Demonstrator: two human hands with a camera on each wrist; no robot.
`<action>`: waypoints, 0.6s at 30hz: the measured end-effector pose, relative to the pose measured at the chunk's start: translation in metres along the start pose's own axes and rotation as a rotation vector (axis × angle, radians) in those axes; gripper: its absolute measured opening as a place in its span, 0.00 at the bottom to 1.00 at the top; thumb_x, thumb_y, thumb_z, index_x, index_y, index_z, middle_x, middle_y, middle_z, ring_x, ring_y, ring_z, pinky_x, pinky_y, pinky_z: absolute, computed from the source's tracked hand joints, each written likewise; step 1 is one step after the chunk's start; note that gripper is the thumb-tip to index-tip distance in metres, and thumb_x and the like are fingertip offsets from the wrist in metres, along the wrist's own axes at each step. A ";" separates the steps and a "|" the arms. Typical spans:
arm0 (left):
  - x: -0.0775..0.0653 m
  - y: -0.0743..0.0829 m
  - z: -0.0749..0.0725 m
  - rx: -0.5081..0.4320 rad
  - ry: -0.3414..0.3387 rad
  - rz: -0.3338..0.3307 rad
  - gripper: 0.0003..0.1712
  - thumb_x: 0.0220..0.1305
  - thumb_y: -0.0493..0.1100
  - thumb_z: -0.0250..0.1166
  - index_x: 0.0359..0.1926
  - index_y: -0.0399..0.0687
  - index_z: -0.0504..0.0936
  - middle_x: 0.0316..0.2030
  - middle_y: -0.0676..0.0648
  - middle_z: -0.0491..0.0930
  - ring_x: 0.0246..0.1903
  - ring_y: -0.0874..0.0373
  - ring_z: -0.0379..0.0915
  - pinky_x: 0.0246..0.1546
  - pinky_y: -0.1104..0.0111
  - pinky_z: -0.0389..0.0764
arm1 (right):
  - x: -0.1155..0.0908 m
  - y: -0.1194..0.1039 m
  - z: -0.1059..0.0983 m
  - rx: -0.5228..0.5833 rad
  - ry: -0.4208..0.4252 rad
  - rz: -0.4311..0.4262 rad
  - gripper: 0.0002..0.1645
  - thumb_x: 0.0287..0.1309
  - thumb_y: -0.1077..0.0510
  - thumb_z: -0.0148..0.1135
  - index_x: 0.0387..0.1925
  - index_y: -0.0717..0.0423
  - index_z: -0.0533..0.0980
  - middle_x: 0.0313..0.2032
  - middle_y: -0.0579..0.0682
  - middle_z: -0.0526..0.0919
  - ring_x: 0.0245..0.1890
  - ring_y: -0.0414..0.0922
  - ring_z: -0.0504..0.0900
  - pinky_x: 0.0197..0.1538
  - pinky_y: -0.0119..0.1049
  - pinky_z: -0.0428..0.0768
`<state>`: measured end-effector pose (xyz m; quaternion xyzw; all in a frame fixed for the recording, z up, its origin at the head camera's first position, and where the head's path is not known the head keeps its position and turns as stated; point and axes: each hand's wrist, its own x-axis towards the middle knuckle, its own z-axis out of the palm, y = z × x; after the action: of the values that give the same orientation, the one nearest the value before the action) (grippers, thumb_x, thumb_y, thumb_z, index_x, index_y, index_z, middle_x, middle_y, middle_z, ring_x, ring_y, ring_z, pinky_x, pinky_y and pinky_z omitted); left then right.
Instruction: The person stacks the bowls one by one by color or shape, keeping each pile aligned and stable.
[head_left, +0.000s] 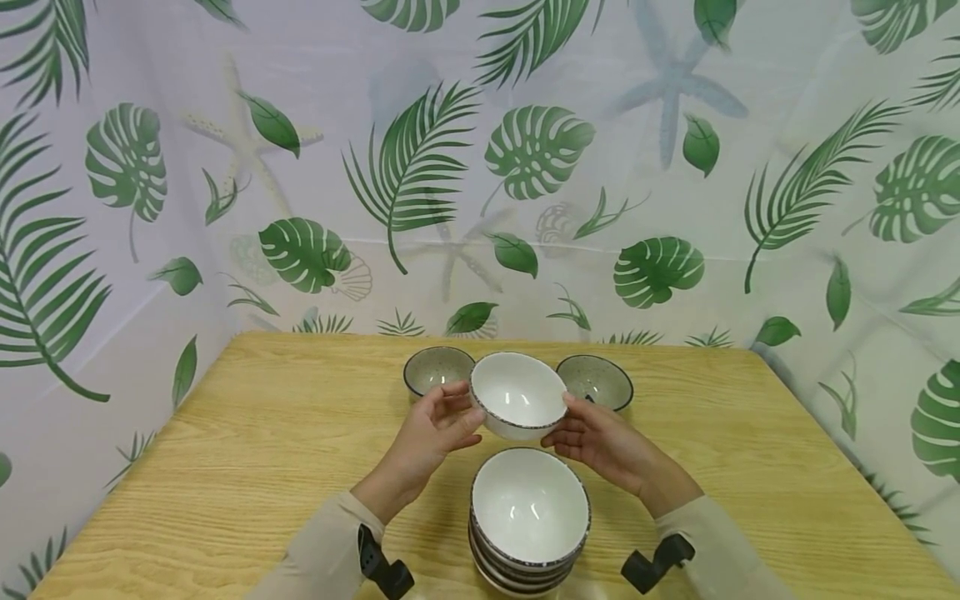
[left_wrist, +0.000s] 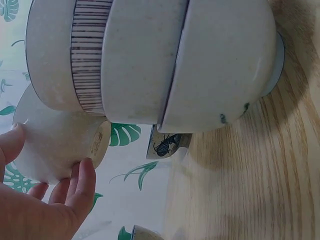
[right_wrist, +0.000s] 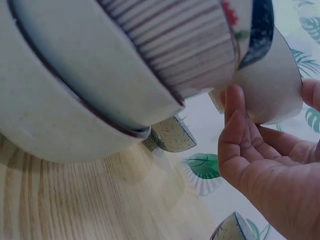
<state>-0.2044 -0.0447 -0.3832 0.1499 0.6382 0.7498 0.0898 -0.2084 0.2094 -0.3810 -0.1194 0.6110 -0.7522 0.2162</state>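
Observation:
Between both hands, a white bowl (head_left: 517,390) with a dark speckled rim is held up off the table, tilted a little. My left hand (head_left: 429,442) grips its left side, thumb near the rim and fingers lower on the outside. On the opposite side, my right hand (head_left: 611,450) holds it the same way, with fingertips reaching under the bowl in the right wrist view. Nearer to me than the held bowl stands a stack of several bowls (head_left: 531,508), a white one on top. The wrist views show striped and plain outer walls on the stack (left_wrist: 220,65).
Two speckled grey bowls, a left one (head_left: 437,367) and a right one (head_left: 600,379), sit toward the back of the wooden table (head_left: 300,425). The held bowl hides what lies between them. A leaf-printed cloth (head_left: 465,167) hangs behind the table.

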 end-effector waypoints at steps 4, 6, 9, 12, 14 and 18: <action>-0.001 0.000 0.000 -0.003 -0.003 0.005 0.35 0.62 0.42 0.62 0.67 0.38 0.59 0.52 0.37 0.69 0.48 0.53 0.72 0.46 0.60 0.76 | -0.001 -0.002 0.003 -0.021 0.000 -0.011 0.19 0.73 0.50 0.37 0.52 0.60 0.62 0.38 0.51 0.79 0.40 0.46 0.77 0.51 0.40 0.74; -0.001 0.000 0.001 0.005 -0.010 0.009 0.38 0.62 0.42 0.62 0.69 0.39 0.57 0.51 0.38 0.69 0.47 0.54 0.72 0.46 0.61 0.76 | -0.002 -0.004 0.004 -0.047 -0.002 -0.023 0.20 0.73 0.50 0.36 0.55 0.60 0.59 0.38 0.51 0.79 0.40 0.46 0.78 0.51 0.42 0.74; -0.002 0.000 0.002 0.036 -0.026 0.035 0.39 0.62 0.44 0.62 0.70 0.41 0.56 0.52 0.39 0.69 0.49 0.53 0.70 0.47 0.62 0.75 | -0.003 -0.007 0.005 -0.092 -0.008 -0.042 0.24 0.73 0.49 0.36 0.60 0.61 0.54 0.38 0.51 0.80 0.40 0.47 0.78 0.52 0.45 0.73; -0.002 0.000 0.002 0.077 -0.030 0.064 0.38 0.61 0.45 0.63 0.69 0.43 0.59 0.53 0.40 0.69 0.52 0.51 0.66 0.48 0.63 0.74 | -0.005 -0.011 0.006 -0.146 -0.023 -0.059 0.29 0.73 0.49 0.35 0.65 0.63 0.48 0.39 0.51 0.80 0.41 0.47 0.78 0.53 0.46 0.72; -0.003 0.001 0.002 0.102 -0.025 0.076 0.37 0.60 0.45 0.63 0.68 0.44 0.60 0.54 0.41 0.69 0.54 0.51 0.64 0.49 0.63 0.74 | -0.007 -0.014 0.007 -0.178 -0.030 -0.069 0.32 0.73 0.48 0.34 0.67 0.65 0.47 0.40 0.51 0.80 0.41 0.48 0.78 0.53 0.47 0.72; -0.005 0.004 0.004 0.151 0.003 0.090 0.36 0.59 0.47 0.64 0.66 0.45 0.64 0.55 0.43 0.69 0.56 0.52 0.62 0.52 0.61 0.71 | -0.012 -0.016 0.005 -0.210 -0.066 -0.107 0.36 0.73 0.47 0.34 0.70 0.66 0.43 0.43 0.51 0.78 0.44 0.47 0.77 0.53 0.44 0.73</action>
<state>-0.1984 -0.0434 -0.3794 0.1839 0.6857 0.7029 0.0433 -0.1987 0.2135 -0.3630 -0.1986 0.6717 -0.6901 0.1820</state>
